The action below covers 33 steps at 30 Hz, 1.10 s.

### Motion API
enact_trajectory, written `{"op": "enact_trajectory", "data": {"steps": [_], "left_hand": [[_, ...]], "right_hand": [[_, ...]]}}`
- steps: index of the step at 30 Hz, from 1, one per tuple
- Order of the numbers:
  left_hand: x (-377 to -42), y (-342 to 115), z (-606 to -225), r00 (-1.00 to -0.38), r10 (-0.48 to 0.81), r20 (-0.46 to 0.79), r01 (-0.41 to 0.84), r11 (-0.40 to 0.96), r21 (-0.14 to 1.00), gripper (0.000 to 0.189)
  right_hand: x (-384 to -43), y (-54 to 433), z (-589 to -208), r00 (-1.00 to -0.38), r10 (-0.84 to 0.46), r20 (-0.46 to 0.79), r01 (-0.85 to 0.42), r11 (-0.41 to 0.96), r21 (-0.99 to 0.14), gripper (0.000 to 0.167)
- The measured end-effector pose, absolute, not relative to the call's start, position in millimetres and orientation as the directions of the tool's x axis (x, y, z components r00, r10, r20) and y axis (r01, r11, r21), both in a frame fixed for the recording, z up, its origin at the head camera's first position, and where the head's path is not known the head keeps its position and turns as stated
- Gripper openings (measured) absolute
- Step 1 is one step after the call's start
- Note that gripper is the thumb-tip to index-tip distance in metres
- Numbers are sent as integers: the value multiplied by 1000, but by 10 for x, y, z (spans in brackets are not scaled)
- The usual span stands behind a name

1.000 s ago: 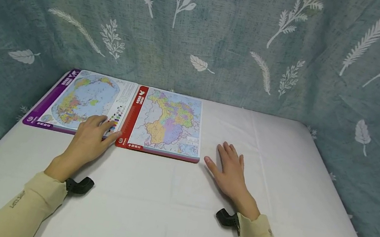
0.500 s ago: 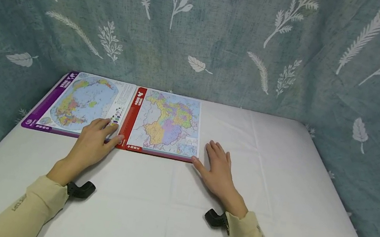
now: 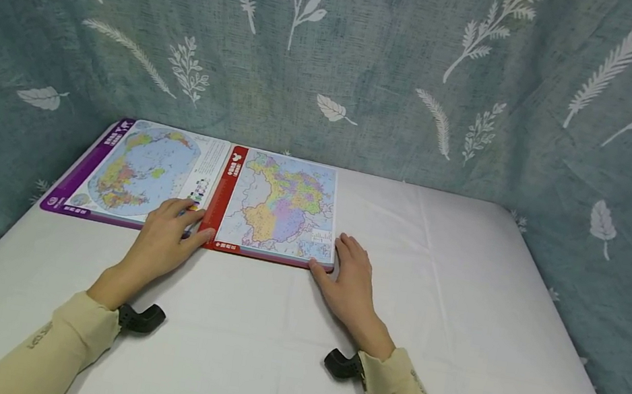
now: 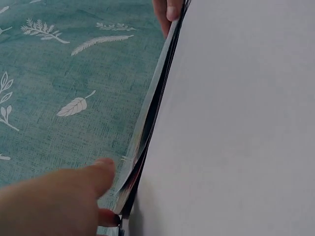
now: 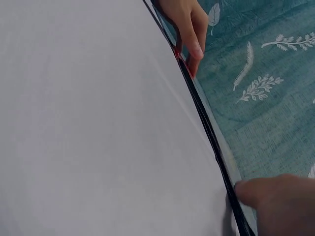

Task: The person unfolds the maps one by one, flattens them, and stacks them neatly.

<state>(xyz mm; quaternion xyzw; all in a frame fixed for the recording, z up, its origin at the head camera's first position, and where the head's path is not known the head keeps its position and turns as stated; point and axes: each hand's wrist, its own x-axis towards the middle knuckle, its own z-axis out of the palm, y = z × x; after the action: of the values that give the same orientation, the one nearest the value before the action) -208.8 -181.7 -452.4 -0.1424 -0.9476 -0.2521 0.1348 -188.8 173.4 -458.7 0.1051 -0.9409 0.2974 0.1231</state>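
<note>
Two flat map boards lie side by side against the curtain in the head view. The left map board (image 3: 144, 175) has a purple band and a world map; the right map board (image 3: 284, 206) has a red band and a map of coloured regions. My left hand (image 3: 165, 242) rests at their meeting front corners, fingertips on the purple-banded map board and thumb over the red band. At the red-banded map board's front right corner, my right hand (image 3: 349, 280) sets its thumb on the front edge and its straight fingers along the right edge. Thin layered edges show in both wrist views.
A white cloth (image 3: 244, 350) covers the table. Behind it hangs a teal curtain (image 3: 387, 133) with white leaf prints, which also runs down the left and right sides. Each wrist carries a black curved device, the left one (image 3: 141, 319) and the right one (image 3: 343, 364).
My right hand has moved left from the bare cloth to the red-banded map board's right corner. My left hand has slid slightly right, its thumb now over the red band.
</note>
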Motion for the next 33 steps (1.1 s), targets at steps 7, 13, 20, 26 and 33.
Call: {"op": "enact_trajectory", "data": {"steps": [7, 13, 20, 26, 33], "left_hand": [[-2119, -1781, -4587, -903, 168, 396, 374, 761, 529, 46], [-2142, -1765, -4590, -909, 116, 399, 362, 695, 622, 42], [-2169, -1768, -4591, -940, 122, 318, 320, 634, 704, 41], [-2176, -1780, -4580, -942, 127, 310, 317, 640, 700, 40], [-2162, -1772, -4601, -947, 121, 296, 303, 639, 707, 40]], "right_hand": [[-1902, 1704, -4617, -930, -126, 345, -298, 808, -508, 73], [-1916, 1690, -4610, -927, -64, 371, -282, 771, -571, 68], [-1929, 1674, -4577, -947, -15, 320, -223, 746, -627, 44], [-1945, 1680, -4570, -942, -34, 334, -243, 755, -609, 29], [-1902, 1694, -4597, -940, -34, 339, -248, 749, -614, 28]]}}
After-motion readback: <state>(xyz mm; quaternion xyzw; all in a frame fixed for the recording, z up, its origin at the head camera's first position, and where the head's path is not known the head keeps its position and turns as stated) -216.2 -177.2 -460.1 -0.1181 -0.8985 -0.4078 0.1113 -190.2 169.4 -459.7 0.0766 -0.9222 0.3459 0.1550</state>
